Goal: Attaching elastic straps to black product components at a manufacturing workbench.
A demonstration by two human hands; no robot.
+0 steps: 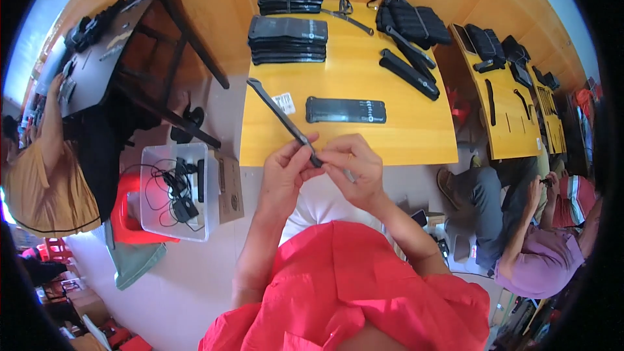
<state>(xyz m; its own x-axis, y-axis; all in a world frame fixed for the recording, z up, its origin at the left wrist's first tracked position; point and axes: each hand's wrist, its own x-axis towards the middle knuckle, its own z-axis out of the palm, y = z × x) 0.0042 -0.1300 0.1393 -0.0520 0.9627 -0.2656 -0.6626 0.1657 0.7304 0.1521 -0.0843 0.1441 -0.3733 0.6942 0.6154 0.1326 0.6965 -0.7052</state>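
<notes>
Both my hands meet over the near edge of the yellow table (416,143). Between them is a long, narrow dark strap (276,109), its far end slanting up to the left over the tabletop. My left hand (284,168) grips the strap near its lower end. Fingers of my right hand (356,164) pinch that same end; a small pale tip shows below them. Just beyond my hands lies a flat black pouch (346,110) with light print. A white label (283,103) rests on the table behind the strap.
Two stacks of black pouches (287,38) stand at the back left. Back right are bundled black pouches (413,19) and long black cases (408,74). A clear bin (148,211) of cables stands left on a red stool (123,221). Co-workers sit on both sides.
</notes>
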